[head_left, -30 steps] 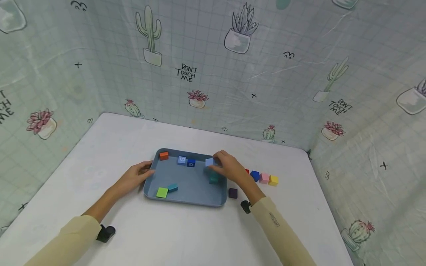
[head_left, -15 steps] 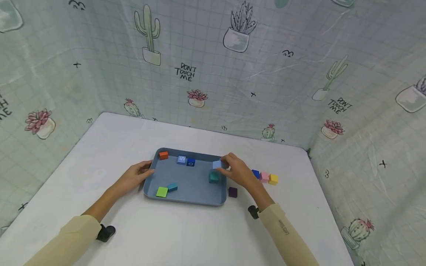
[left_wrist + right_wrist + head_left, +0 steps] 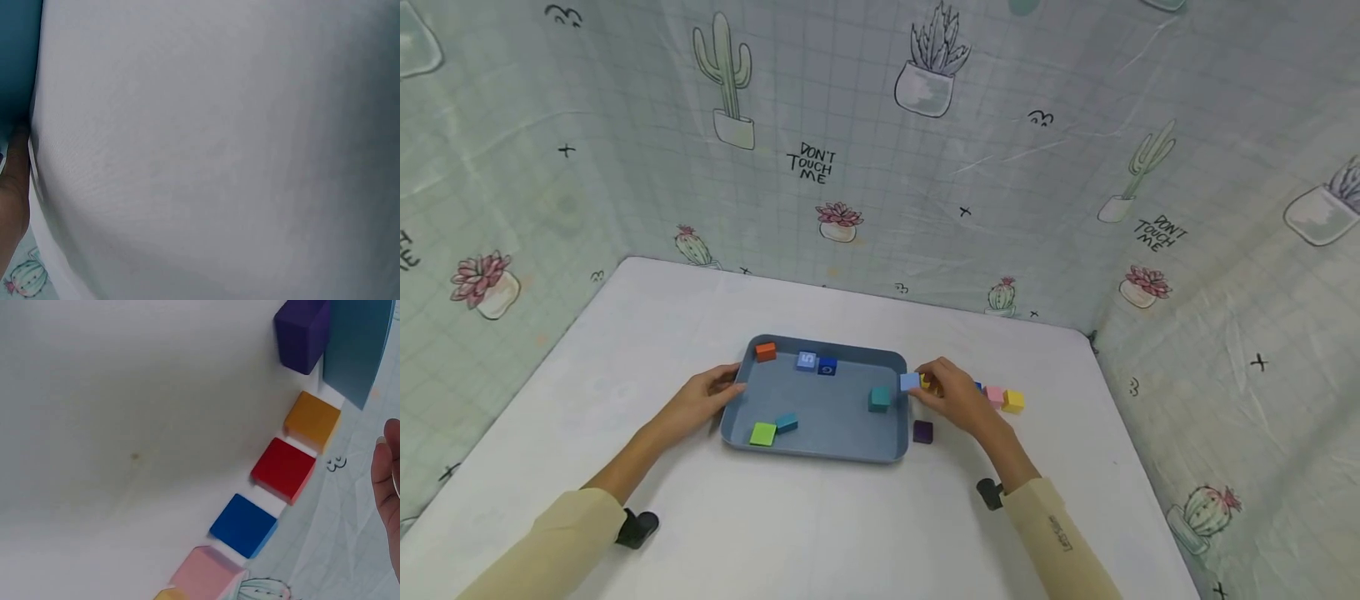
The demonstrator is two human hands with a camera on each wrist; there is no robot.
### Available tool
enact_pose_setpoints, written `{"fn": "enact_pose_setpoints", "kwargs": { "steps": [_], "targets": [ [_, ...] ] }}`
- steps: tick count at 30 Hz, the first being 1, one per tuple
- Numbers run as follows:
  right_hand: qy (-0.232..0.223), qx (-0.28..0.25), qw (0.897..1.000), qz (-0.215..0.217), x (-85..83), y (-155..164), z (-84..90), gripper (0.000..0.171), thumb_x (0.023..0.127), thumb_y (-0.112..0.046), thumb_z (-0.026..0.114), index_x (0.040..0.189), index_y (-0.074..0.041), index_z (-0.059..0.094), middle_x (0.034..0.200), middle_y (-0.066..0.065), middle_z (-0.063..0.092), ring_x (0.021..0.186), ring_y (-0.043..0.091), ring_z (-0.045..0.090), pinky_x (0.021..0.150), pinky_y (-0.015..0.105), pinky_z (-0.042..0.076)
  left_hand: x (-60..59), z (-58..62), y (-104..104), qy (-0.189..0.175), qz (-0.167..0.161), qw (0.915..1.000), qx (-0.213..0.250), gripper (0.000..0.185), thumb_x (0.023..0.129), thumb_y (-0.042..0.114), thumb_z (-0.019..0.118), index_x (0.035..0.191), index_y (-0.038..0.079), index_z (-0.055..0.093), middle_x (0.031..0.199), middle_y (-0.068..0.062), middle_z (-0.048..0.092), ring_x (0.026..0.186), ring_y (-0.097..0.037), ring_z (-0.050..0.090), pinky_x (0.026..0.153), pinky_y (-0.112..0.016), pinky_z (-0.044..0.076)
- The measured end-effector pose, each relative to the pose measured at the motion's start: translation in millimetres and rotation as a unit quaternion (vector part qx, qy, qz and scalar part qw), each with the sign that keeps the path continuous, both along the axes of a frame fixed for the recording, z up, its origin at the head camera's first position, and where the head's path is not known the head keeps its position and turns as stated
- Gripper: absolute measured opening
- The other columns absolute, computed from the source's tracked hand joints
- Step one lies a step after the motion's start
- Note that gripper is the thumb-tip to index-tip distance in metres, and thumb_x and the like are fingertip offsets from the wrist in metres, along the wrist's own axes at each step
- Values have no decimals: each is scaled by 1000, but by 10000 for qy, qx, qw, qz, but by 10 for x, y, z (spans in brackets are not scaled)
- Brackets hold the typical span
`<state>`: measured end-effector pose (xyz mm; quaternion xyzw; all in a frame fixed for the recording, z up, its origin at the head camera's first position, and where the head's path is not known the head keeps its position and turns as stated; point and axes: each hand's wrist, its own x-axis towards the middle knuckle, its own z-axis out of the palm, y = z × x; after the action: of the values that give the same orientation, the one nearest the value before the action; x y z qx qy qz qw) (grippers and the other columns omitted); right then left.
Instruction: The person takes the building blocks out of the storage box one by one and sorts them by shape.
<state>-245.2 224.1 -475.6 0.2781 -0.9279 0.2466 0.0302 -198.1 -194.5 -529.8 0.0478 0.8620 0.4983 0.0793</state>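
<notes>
Light-blue cube [image 3: 909,382], material unclear, is now further right, at right rim of blue-grey rectangular plastic-looking tray [image 3: 827,425]; right hand [image 3: 955,395] pinches it, left hand [image 3: 703,397] grips left rim. Probably mid-carry; next calls for rim clearance.

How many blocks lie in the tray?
6: orange block, far left; light-blue block and dark-blue block along the far side; lime block and turquoise block, near left; teal block, right. None looks hidden.
</notes>
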Motion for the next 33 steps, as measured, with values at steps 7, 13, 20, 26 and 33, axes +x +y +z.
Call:
{"fn": "enact_pose_setpoints", "kwargs": {
  "steps": [7, 13, 20, 26, 33],
  "targets": [
    [-118, -53, 9998, -165, 36, 170, -75, 37, 85, -26, 72, 111, -2, 62, 88, -2, 53, 76, 12, 51, 65, 22, 51, -5, 4, 3, 61, -45, 10000, 39, 65, 96, 33, 55, 142, -6, 32, 138, -29, 39, 126, -43, 39, 100, -49, 39],
    [-375, -76, 9987, -332, 120, 306, -97, 35, 84, -30, 72, 105, -3, 63, 88, 1, 56, 79, 16, 54, 68, 26, 52, 6, 42, 10, -7, -2, 10000, -2, 66, 96, 34, 55, 143, -6, 30, 138, -30, 39, 125, -43, 40, 99, -49, 40],
    [-568, 7, 9966, -596, 219, 452, -161, 31, 81, -27, 76, 100, -7, 63, 87, -1, 57, 80, 15, 55, 68, 25, 52, 10, 38, 18, -9, 21, 10000, -58, 65, 97, 32, 54, 143, -7, 30, 137, -30, 40, 125, -43, 41, 99, -49, 40],
    [-808, 115, 9923, -936, 256, 554, -255, 32, 82, -28, 75, 105, -11, 62, 91, -3, 58, 82, 13, 54, 70, 24, 52, 18, 45, 35, -25, 18, 10000, -55, 64, 97, 31, 54, 143, -7, 30, 137, -30, 40, 124, -43, 41, 99, -49, 40],
    [-967, 62, 9903, -996, 276, 650, -316, 31, 82, -27, 75, 104, -10, 62, 89, -5, 56, 81, 13, 53, 70, 25, 51, 7, 9, 6, -38, -23, 10000, -13, 64, 97, 32, 54, 143, -5, 30, 138, -28, 39, 125, -42, 40, 100, -49, 39]
  ]
}}
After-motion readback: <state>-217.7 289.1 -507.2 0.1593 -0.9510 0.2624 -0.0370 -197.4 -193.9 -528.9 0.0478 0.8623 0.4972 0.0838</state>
